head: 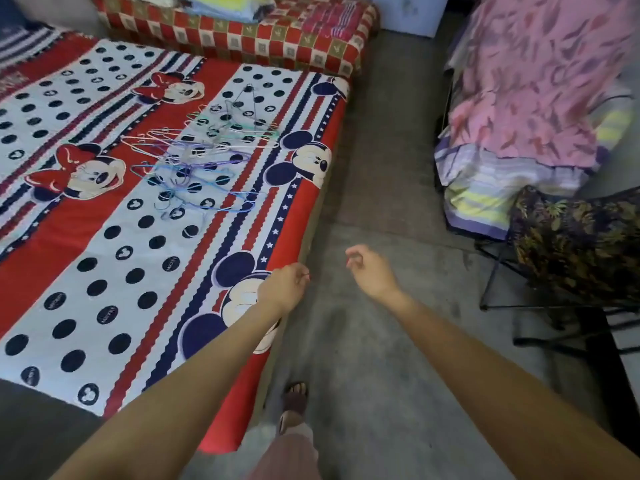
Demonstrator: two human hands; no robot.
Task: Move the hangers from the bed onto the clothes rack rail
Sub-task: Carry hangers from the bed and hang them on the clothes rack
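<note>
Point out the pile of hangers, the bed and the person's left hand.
pile of hangers (199, 157): head view, on the tangled wires mid-pile.
bed (114, 258): head view, on bare dotted sheet.
left hand (285, 287): head view, on its back.

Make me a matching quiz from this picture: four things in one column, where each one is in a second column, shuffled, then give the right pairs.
Column one:
1. pile of hangers
2. left hand
3. pink patterned cloth
4. right hand

Column two:
A. over the bare floor
B. draped at the far right
C. over the bed's near edge
D. in the middle of the bed sheet

Pairs: 1-D, 2-C, 3-B, 4-A
</note>
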